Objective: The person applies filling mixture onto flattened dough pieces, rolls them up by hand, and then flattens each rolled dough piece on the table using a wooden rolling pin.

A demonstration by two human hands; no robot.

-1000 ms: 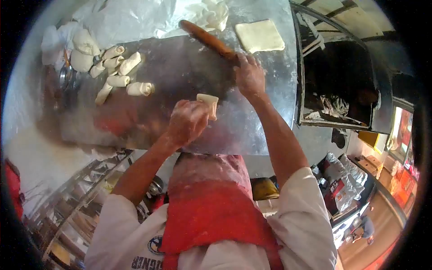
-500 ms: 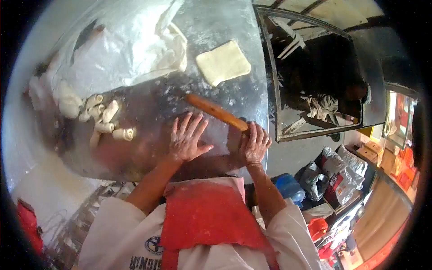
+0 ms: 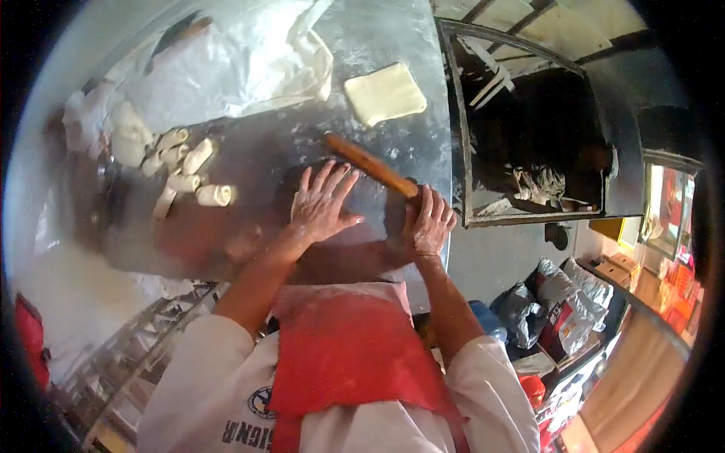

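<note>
My right hand is closed around the near right end of a wooden rolling pin, which lies slantwise on the metal worktop. Fingers spread, my left hand is open over the worktop, its fingertips close to the pin's middle; whether they touch it I cannot tell. Beyond the pin lies a flat, square sheet of dough. To the left, several small rolled dough pieces sit in a loose cluster, beside a larger pale lump of dough.
A crumpled translucent plastic sheet covers the worktop's far left. Right of the worktop's edge stands a dark, open-framed metal cabinet. Several filled bags and a blue plastic bottle are at the lower right.
The camera view has shifted slightly. Both hands and the rolling pin have moved a little forward, nearer the square dough sheet. My left fingertips are slightly closer to the pin.
</note>
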